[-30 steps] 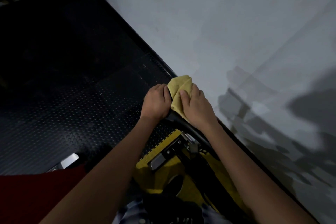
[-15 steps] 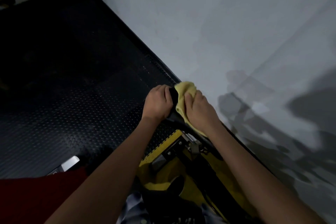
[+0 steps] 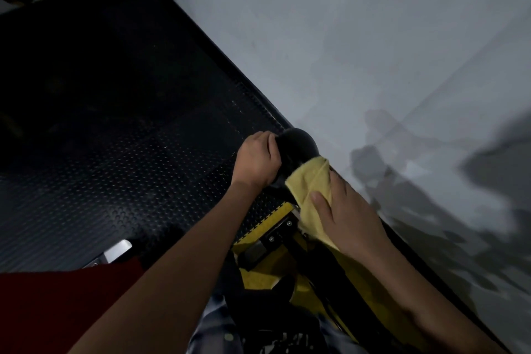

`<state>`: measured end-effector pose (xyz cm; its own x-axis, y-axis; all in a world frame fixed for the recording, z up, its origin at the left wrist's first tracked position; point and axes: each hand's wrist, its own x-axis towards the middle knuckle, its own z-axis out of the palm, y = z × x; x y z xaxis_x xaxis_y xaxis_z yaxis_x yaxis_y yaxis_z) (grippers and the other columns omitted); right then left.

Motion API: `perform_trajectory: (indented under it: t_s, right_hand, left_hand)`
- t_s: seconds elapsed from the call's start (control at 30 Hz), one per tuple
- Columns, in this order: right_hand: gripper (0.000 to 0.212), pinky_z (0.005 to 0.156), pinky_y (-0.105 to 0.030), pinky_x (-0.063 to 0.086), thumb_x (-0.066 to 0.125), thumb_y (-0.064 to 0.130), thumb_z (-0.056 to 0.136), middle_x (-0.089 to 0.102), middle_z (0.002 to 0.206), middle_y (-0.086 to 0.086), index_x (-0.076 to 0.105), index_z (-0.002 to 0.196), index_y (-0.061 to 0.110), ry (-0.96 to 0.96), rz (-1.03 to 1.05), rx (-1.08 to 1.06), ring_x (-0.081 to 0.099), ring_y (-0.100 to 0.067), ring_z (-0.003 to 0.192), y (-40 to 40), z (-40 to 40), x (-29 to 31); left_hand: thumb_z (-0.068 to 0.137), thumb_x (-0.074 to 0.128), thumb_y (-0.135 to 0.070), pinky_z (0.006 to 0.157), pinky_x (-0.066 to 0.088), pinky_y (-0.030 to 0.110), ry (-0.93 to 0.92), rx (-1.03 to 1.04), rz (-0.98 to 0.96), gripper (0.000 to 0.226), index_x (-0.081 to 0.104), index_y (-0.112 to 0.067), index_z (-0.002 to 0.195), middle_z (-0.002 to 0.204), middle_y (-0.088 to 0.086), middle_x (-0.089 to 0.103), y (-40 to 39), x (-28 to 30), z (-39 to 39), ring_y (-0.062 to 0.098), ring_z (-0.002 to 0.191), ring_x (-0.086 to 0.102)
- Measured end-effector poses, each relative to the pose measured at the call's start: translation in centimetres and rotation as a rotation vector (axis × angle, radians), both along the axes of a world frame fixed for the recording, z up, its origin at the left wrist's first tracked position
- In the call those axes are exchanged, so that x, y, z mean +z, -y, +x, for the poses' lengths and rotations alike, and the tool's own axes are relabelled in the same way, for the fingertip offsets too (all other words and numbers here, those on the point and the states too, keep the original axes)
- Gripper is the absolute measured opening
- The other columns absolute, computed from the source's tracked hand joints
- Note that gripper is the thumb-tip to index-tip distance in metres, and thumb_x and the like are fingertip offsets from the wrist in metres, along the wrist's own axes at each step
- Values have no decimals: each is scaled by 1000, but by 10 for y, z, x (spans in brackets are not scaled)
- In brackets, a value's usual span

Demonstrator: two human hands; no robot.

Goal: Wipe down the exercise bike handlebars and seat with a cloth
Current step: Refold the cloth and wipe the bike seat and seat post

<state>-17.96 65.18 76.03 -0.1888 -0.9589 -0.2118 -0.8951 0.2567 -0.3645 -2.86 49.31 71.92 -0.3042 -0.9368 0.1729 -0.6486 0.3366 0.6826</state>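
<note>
Fingers point(image 3: 265, 149) of the left hand point(image 3: 257, 161) curled closed around the black handlebar point(image 3: 298, 144), just below its rounded end, which stands clear above the knuckles; fingers point(image 3: 321, 204) of the right hand point(image 3: 344, 221) extended and lying nearly flat, thumb spread, pressing the yellow cloth point(image 3: 311, 190) against the bar immediately beside the left hand; the cloth is wrapped over the bar under the right palm, its upper edge touching the rounded end and its lower corner trailing out below the wrist; both bare forearms run in from the lower edge of the view; beneath the hands, the yellow-and-black frame point(image 3: 270, 238) of the exercise bike, with a bolted bracket; to the left, a dark studded floor mat point(image 3: 115, 167); to the right, a pale grey floor point(image 3: 373, 52) carrying blurred shadows; a red surface point(image 3: 51, 304) at the lower left, its nature not discernible.
</note>
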Motion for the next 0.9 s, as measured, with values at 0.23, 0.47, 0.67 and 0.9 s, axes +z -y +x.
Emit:
perform_trajectory:
  t_s: [0.23,0.47,0.67,0.9]
  right_hand:
    - [57,92,-45,48,29,59,101,59,125,-13,50,133,17,190,-32,-163,57,-35,111,135,10,-12]
    - [59,100,-43,42,31,59,100,40,149,-2,33,152,32,152,-201,59,52,-29,119,94,7,-17]
    - [63,94,-46,49,28,56,101,25,158,-8,17,158,29,16,-152,66,49,-34,122,46,7,-16]
    - [34,88,-46,48,34,47,104,58,113,-4,61,111,26,-12,-76,76,56,-35,104,156,17,-17]
  left_hand:
    - [101,42,-13,63,41,39,-29,0,32,31,54,-5,74,73,10,57,0,3,0,25,67,51]
    - [101,42,-16,60,40,35,-72,11,65,32,57,-5,75,74,10,59,-2,2,2,25,68,53]
    - [100,34,-20,72,47,38,-28,12,40,36,64,-6,86,83,8,64,2,-1,1,22,78,58]
    - [101,45,-14,63,40,35,-72,43,99,27,58,-5,80,79,13,61,-2,5,2,24,69,53]
